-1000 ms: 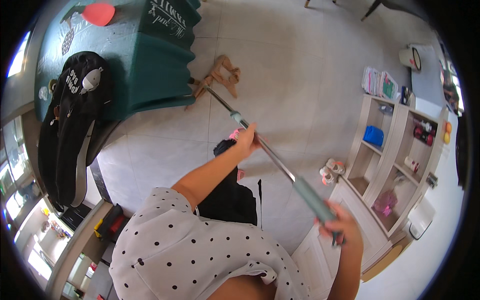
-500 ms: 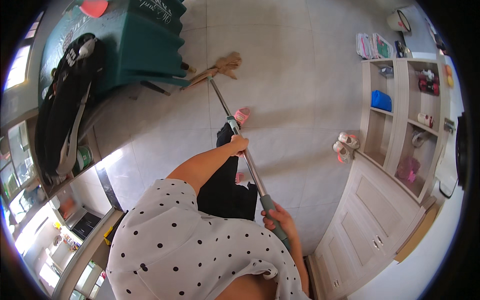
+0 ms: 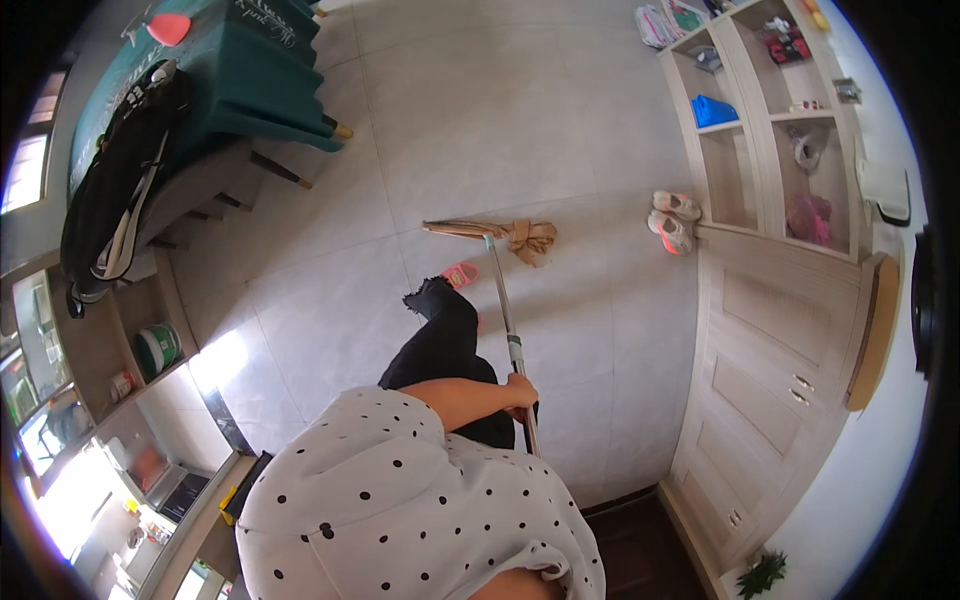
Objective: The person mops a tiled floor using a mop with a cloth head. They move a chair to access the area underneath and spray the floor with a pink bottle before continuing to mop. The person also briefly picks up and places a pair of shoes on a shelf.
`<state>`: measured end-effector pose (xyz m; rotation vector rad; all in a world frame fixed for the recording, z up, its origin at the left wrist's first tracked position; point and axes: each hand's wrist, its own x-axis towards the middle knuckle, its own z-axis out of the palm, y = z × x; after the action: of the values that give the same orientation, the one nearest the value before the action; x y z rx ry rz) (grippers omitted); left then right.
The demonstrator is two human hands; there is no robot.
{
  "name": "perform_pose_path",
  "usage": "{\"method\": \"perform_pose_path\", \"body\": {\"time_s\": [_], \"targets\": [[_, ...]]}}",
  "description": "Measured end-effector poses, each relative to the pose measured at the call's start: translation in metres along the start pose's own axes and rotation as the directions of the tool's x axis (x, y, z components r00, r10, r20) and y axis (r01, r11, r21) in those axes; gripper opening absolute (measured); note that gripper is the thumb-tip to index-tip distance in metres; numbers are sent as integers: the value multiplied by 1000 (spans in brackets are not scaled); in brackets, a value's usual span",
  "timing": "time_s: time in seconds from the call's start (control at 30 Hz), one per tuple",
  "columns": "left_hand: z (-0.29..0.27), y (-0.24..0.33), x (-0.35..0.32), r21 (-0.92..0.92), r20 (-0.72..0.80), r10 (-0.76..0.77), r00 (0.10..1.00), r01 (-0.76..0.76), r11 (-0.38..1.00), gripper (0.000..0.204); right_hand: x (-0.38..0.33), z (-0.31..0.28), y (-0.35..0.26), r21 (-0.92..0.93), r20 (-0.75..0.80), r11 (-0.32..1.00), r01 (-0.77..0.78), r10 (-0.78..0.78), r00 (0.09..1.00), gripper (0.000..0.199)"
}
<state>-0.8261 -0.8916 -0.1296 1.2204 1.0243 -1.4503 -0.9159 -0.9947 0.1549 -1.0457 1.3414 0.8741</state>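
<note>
My left hand (image 3: 521,393) is closed around the metal pole of a floor mop (image 3: 503,296). The pole slopes from my body out to the floor ahead, with a grey-green collar partway along. Brown cloth (image 3: 530,240) is bunched at the mop's far end and stretches in a thin strip to the left on the tiles. A pink slipper (image 3: 461,274) shows on my foot beside the pole. My right hand is out of sight, and the pole's near end is hidden by my dotted shirt.
A table with a dark green cloth (image 3: 240,85) and a black bag (image 3: 125,175) stand at the left. To the right are a pair of shoes (image 3: 672,222), open shelves (image 3: 730,170) and a pale cabinet (image 3: 770,390). A dark mat (image 3: 640,545) lies near the cabinet's base.
The mop's cloth end has moved right and nearer, away from the table. My left hand has come closer to my body. My right hand has left the view.
</note>
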Motion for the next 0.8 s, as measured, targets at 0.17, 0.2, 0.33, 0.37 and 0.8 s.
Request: {"method": "perform_pose_path", "body": {"time_s": [0.17,0.2,0.33,0.37,0.8], "targets": [[-2,-25,1,13,56,114,992,-115,993,52,-18,-16,-6,-12,108,999,-53,54,993,46],[-10,-18,-6,10,22,133,991,-133,991,54,-15,-16,-10,-10,159,999,-52,53,986,45],[-67,6,69,52,-138,383,913,-379,924,55,28,0,-42,19,417,1000,-15,5,909,43],[-94,31,74,64,-110,422,900,-417,907,53,46,12,-55,36,466,999,0,-17,884,42],[-254,211,39,-406,-333,252,909,-379,831,28,174,196,-138,431,782,751,-500,-34,623,39]]}}
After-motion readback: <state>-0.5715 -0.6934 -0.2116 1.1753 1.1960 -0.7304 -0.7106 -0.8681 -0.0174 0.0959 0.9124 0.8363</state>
